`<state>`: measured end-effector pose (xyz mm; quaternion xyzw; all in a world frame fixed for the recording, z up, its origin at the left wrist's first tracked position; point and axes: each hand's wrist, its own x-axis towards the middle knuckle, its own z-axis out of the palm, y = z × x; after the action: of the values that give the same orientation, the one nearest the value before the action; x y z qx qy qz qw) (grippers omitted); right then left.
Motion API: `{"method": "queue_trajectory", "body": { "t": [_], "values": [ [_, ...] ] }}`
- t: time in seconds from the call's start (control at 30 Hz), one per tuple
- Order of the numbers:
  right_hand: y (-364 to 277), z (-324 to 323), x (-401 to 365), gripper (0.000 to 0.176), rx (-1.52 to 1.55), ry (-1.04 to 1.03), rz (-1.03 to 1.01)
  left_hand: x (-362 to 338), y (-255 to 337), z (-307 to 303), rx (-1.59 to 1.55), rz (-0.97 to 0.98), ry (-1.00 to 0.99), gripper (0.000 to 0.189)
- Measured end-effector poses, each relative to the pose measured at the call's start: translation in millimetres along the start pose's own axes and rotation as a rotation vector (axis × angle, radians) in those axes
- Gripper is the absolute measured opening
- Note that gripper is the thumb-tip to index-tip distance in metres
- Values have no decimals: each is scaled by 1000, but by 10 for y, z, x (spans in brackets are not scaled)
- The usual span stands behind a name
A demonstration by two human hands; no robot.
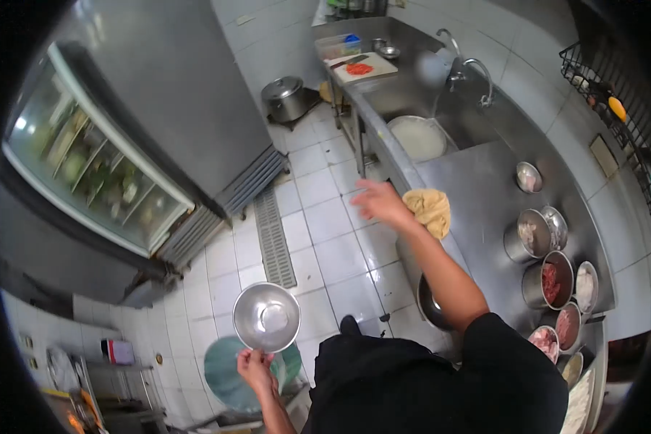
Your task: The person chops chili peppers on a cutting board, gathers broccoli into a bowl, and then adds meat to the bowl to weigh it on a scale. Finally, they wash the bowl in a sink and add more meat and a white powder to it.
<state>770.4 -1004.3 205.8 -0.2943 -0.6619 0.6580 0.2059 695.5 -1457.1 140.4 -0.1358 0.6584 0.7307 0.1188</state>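
My left hand (257, 371) grips the near rim of a shiny steel mixing bowl (247, 316), whose inside looks bare. Under the bowl is a round green surface (224, 376), partly covered by bowl and hand. My right hand (377, 202) reaches out over the floor beside the sink counter, fingers spread and slightly blurred, with nothing in it. Close to that wrist, a yellow cloth (428, 211) hangs over the counter's edge. A steel vessel (430, 307) is half hidden below my right forearm.
The steel counter (477, 188) carries several metal pots of meat (550, 282) along its right side. A tub of cloudy liquid (418, 139) sits in the sink under a tap. Beyond lies a cutting board (380, 66) with chopped red food and a knife. A glass-door fridge (101, 159) stands left.
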Motion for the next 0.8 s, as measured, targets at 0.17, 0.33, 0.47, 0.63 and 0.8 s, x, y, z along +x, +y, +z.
{"method": "queue_trajectory", "body": {
  "t": [0.17,0.33,0.47,0.63,0.8],
  "values": [
    [-30,-1630,695,56,3,669,-41,929,623,1961,65,60,-354,15],
    [576,-3277,1598,61,-292,1093,-49,1405,834,3810,104,141,-613,14],
    [771,-4362,2290,64,-483,1222,143,1457,876,4819,127,130,-691,14],
    [544,-5074,3056,65,-532,1424,169,1661,950,5896,231,119,-783,15],
    [878,-5233,3522,46,-1241,669,446,1961,829,7299,402,177,-1015,13]
  ]
}}
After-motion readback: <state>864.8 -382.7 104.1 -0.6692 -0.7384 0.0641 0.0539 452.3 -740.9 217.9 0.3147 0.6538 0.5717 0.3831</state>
